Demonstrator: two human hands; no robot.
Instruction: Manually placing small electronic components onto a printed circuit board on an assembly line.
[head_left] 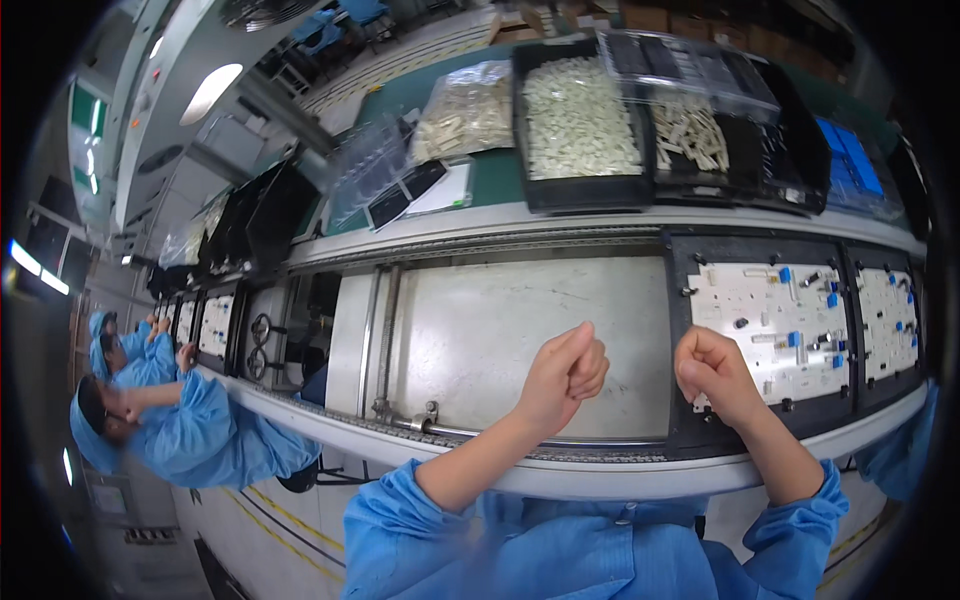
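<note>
Hands [568,375] [714,374] curled, near white circuit board [772,313]

The left hand [567,378] is closed into a loose fist, its fingers curled toward the palm and the thumb lying up along the index finger, the tip pointing away from the body. Behind those fingers, the left wrist and bare left forearm [480,462] slant back toward the body. To the right of the left fingers, well apart, the right hand [718,375] is also curled shut; behind its fingers, the bare right forearm [783,458] angles back and outward.
</note>
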